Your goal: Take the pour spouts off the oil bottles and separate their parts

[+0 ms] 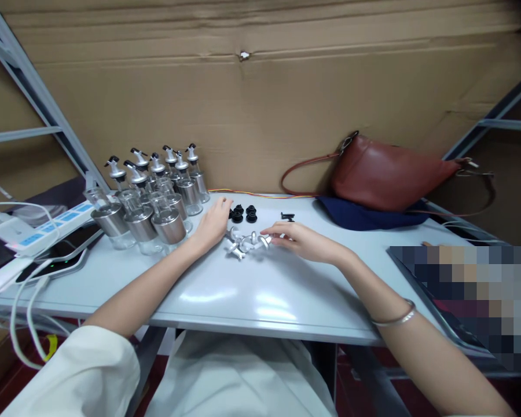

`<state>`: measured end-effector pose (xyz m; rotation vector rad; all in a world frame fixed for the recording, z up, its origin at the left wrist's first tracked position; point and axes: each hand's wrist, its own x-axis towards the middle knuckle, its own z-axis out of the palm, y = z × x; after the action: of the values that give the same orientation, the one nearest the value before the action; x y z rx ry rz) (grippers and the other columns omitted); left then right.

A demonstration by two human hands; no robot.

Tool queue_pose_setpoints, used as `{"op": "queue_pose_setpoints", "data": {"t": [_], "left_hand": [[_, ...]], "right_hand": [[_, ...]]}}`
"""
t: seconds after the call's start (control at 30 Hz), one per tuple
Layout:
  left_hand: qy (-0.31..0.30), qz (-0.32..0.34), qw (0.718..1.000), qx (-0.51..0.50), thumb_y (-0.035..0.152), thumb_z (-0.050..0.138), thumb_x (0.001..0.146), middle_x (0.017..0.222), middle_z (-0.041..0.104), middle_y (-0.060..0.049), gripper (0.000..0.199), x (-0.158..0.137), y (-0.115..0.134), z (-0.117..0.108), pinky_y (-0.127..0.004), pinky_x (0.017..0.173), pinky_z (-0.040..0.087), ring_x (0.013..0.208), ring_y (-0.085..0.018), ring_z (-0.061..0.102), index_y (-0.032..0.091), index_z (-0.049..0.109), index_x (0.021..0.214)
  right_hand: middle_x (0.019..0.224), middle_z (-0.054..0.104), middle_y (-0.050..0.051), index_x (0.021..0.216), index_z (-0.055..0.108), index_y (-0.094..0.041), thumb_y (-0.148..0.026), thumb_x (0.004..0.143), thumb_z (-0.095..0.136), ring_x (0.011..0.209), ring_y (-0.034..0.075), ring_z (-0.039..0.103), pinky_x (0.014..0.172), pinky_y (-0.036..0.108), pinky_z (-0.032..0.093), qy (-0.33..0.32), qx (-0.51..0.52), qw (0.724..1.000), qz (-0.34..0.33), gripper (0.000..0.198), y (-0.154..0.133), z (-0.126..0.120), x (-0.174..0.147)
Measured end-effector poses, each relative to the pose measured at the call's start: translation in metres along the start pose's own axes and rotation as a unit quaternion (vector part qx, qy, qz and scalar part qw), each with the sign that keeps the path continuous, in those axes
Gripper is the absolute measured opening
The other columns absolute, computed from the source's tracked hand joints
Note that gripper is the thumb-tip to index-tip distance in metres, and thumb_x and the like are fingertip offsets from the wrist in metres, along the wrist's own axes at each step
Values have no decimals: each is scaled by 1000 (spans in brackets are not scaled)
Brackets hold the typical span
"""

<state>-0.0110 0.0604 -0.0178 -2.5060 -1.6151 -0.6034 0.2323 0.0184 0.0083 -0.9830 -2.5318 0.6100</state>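
My left hand [215, 221] rests on the table with its fingers stretched forward, beside several black round stoppers [238, 215]; its fingertips partly hide one of them. My right hand [299, 238] reaches in from the right, fingers apart, and its fingertips touch the edge of a small pile of silver pourer caps [245, 242]. No cap is lifted off the table. Behind the right hand lie small black lever pieces [287, 216], partly covered by it. To the left stand several glass oil bottles with steel sleeves [139, 223], the front ones without pourers.
Bottles with pourers fitted [191, 185] stand at the back left. A power strip [54, 229] with white cables lies at the left edge. A brown leather bag [386, 174] sits on dark blue cloth [356, 217]. Cardboard [260, 116] closes off the back.
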Motion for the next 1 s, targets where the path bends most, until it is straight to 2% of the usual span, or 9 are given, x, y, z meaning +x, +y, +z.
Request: {"op": "queue_pose_setpoints", "data": {"t": [0.1,0.2,0.33,0.4,0.53,0.67,0.8,0.9,1.0], "left_hand": [[48,32,993,-100,17,31,93,122,48,-15,33,-13,5,-7,-37,99,40,112,-22,51,11,41,124],[-13,89,979,-182,42,39,92,127,47,-15,45,-26,12,-9,-41,104,37,120,-24,46,13,39,128],[-102,160,963,-193,57,58,77,137,40,-16,72,-33,20,-4,-47,107,33,128,-29,39,18,35,133],[-113,164,959,-201,59,63,73,137,40,-17,79,-32,22,-4,-47,106,33,127,-30,40,19,34,134],[-117,164,955,-217,54,67,71,130,46,-16,79,-32,26,-9,-44,102,38,120,-29,47,18,36,133],[-115,201,945,-232,49,66,74,124,50,-15,67,-34,31,-14,-39,100,41,115,-26,51,15,43,128],[-104,234,941,-220,43,57,82,119,52,-13,46,-35,32,-13,-36,99,41,112,-23,51,16,50,118],[-91,247,939,-221,35,51,86,113,54,-11,29,-36,31,-11,-34,96,42,107,-21,53,16,55,108],[-89,247,938,-224,31,51,86,111,54,-10,24,-35,30,-11,-32,94,43,103,-19,54,16,57,103]], "right_hand": [[98,67,9,113,62,-18,-26,91,45,82,19,60,74,30,44,-23,15,1000,10,29,-2,6,1],[84,68,6,116,56,-16,-23,88,50,70,17,58,67,28,43,-19,-3,999,45,29,-4,13,1],[79,65,4,128,43,-13,-20,83,58,65,16,56,62,25,43,-12,-27,996,89,48,-3,20,2],[81,65,5,130,42,-11,-22,82,60,67,17,59,63,26,43,-10,-43,994,96,52,-2,22,3],[88,65,10,120,55,-10,-28,84,60,78,22,62,70,29,44,-3,-99,992,79,40,-3,23,3],[91,65,11,119,56,-11,-24,85,59,79,21,61,71,29,44,-6,-107,993,57,36,-8,24,3],[93,63,11,114,58,-12,-23,86,57,78,21,59,71,29,44,-19,-111,992,51,30,-9,24,3],[90,62,10,110,59,-12,-25,87,57,76,20,58,70,29,43,-27,-113,992,57,27,-9,24,4],[87,62,9,107,60,-13,-27,88,56,73,19,57,67,27,41,-29,-104,993,58,24,-10,24,4]]}}
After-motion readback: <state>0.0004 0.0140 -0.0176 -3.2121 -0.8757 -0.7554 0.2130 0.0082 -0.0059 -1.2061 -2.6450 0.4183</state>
